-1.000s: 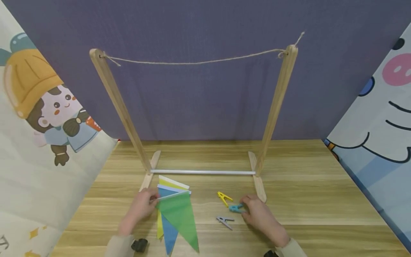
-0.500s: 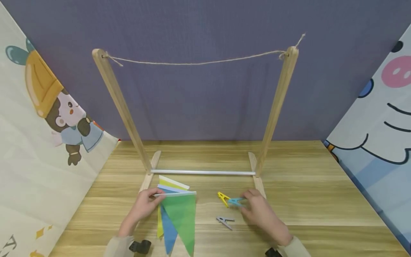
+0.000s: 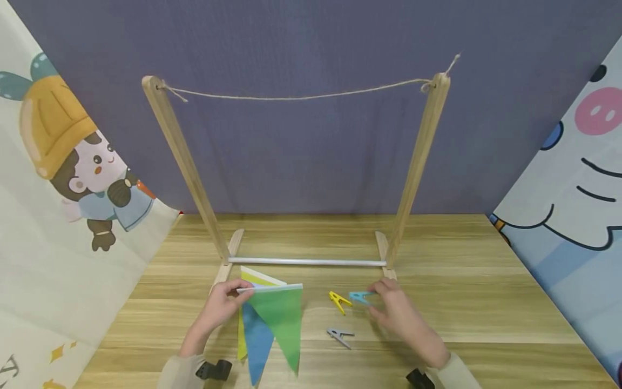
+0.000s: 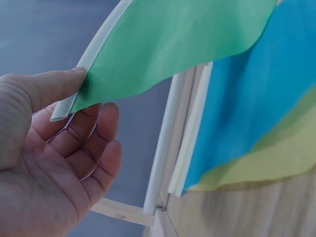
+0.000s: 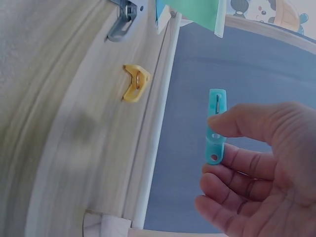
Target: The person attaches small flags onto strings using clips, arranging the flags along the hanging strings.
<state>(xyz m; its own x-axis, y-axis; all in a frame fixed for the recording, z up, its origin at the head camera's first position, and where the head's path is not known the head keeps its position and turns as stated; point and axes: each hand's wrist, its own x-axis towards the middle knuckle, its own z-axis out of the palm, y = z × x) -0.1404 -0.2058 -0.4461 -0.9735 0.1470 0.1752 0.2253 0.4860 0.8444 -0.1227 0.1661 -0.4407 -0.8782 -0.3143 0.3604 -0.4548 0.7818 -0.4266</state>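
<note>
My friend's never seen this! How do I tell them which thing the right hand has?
Find the wooden frame with string across its top. Near the foot of its right post is the person's right hand, pinching a small clip. It's the light blue one, held up off the table, while its neighbours, a yellow clip and a grey clip, lie on the table.

On the pale cloth (image 3: 73, 286) hanging to the left of the worktop (image 3: 466, 302), a single dark letter (image 3: 9, 368) is showing, apparently a "y". It is sitting low on that cloth, beyond the worktop's near left side, and is leaning at a slant. The head view's border is cutting into it, so its case is not coming across clearly.
</note>
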